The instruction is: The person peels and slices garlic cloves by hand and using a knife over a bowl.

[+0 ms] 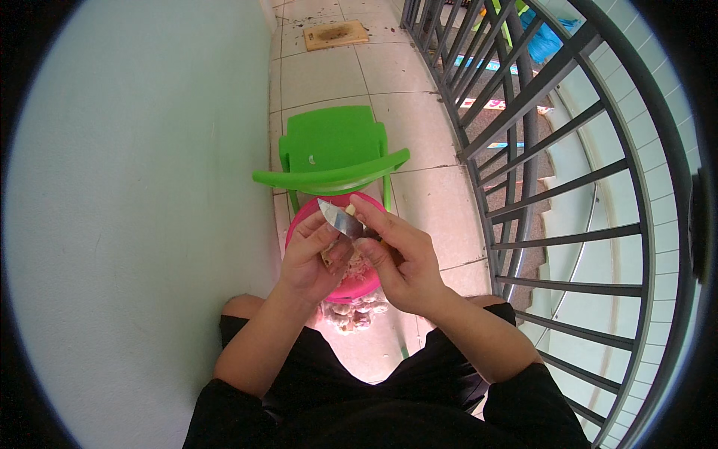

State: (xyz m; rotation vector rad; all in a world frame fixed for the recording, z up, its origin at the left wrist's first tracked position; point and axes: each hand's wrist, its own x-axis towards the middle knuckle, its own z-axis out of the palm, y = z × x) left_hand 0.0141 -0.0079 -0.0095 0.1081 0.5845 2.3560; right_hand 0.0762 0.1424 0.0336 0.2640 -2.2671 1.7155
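Note:
My right hand (401, 258) is closed around the handle of a small knife (343, 221), whose blade points up and left. A small pale piece, apparently a garlic clove (350, 210), sits at the tip of its index finger beside the blade. My left hand (317, 252) is close to the blade, its fingers curled; whether it grips something is hidden. Under both hands is a pink plastic basin (353, 294) with pale peelings (357, 269) in it. Garlic bulbs (356, 315) lie on the floor between the basin and my legs.
A green plastic chair (331, 134) stands just beyond the basin, with a small pale bit on its seat. A plain wall (140, 168) rises at the left. Grey metal railings (566, 289) run along the right, beside stairs. A wooden board (336, 35) lies farther off on the tiled floor.

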